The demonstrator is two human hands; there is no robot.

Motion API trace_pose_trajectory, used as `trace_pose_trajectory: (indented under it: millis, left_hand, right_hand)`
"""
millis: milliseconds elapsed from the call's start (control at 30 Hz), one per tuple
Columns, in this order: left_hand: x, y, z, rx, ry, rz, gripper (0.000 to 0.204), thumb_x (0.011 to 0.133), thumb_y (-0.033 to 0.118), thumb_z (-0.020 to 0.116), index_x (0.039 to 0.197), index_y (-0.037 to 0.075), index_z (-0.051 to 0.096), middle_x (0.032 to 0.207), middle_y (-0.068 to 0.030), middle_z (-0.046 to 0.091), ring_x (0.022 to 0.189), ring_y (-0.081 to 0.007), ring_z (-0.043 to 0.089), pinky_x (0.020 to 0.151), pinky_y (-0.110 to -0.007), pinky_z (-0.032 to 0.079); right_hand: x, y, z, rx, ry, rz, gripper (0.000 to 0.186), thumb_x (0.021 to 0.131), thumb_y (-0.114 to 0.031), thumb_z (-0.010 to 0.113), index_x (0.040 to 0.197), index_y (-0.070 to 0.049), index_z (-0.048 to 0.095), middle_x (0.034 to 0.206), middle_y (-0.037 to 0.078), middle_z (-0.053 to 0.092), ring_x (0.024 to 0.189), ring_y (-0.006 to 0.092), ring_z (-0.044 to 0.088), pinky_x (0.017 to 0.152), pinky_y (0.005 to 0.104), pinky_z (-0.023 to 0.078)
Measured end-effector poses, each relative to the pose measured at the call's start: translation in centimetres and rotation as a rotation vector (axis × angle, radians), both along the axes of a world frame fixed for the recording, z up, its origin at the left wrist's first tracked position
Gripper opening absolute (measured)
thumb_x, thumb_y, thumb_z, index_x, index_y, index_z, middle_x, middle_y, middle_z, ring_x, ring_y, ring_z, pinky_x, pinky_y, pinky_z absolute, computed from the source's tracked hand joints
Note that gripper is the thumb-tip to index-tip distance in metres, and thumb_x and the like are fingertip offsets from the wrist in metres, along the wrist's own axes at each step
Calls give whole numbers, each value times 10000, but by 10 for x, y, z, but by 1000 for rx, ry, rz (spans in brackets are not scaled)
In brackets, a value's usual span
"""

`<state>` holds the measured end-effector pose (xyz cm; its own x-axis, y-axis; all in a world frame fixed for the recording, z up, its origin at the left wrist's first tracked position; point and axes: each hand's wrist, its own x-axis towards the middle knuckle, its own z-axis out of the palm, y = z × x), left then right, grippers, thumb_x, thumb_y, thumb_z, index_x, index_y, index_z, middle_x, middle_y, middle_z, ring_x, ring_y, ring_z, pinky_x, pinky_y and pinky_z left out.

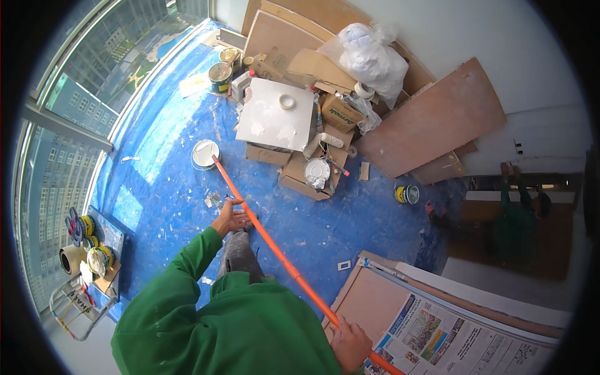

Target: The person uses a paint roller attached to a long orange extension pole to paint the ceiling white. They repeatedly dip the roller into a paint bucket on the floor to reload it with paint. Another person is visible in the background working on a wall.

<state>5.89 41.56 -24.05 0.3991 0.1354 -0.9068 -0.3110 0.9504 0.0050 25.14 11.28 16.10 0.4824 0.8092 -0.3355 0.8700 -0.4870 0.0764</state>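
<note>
A long orange pole (275, 252) runs slantwise across the view. Its far end reaches the rim of a round white paint bucket (205, 154) on the floor; whether the tip dips inside I cannot tell. My right hand (350, 344) is wrapped round the lower part of the pole, near the lower edge. Farther up, my left hand (231, 218) is open beside the pole, its fingers stretched out and apart. The fingertips come close to the pole, perhaps touching it. Both arms wear green sleeves.
Blue sheeting (169, 231) covers the floor. Ahead are a white board (275, 115) with a tape roll, cartons, and leaning brown panels (437, 119). A yellow-and-black can (407, 194) stands at right. Newspaper (431, 331) covers a surface lower right; another person (512, 219) is far right.
</note>
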Motion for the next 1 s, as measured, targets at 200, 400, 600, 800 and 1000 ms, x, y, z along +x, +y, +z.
trace_pose_trajectory:
  millis: [200, 400, 600, 800, 1000]
  left_hand:
    - [-5, -50, -18, 35, -77, 77, 296, 817, 256, 615, 903, -22, 559, 783, -104, 560, 663, -201, 518, 562, -313, 425]
    - [7, -146, 95, 420, 100, 23, 153, 859, 132, 614, 945, 26, 544, 825, -79, 595, 781, -211, 638, 646, -325, 499]
    - [38, -171, 183, 807, 83, -140, 156, 910, 100, 576, 1029, 18, 515, 948, -98, 608, 930, -258, 666, 709, -353, 525]
    - [142, -164, 322, 1200, -106, -220, 183, 925, 52, 563, 1059, -68, 531, 955, -154, 620, 913, -348, 678, 796, -453, 567]
    - [262, -112, 420, 1541, -384, -401, 196, 952, 55, 518, 1090, -84, 529, 968, -160, 633, 900, -311, 673, 845, -425, 553]
  right_hand:
    - [21, -76, -1, 26, 163, -123, 305, 840, -344, 674, 1088, -168, 696, 712, 71, 621, 660, 264, 638, 561, 408, 502]
    - [50, -222, -1, 16, 615, -468, 289, 905, -364, 601, 1121, -194, 692, 888, 130, 683, 813, 352, 640, 710, 398, 499]
    - [67, -343, -100, 202, 640, -438, 381, 860, -458, 665, 1075, -146, 708, 834, 124, 685, 783, 361, 653, 664, 436, 523]
    - [81, -417, -165, 254, 565, -565, 378, 849, -437, 682, 969, -80, 708, 744, 116, 677, 682, 269, 650, 640, 410, 495]
    - [136, -475, -360, 123, 611, -650, 543, 823, -613, 610, 887, -87, 731, 734, 153, 683, 682, 322, 658, 651, 459, 508]
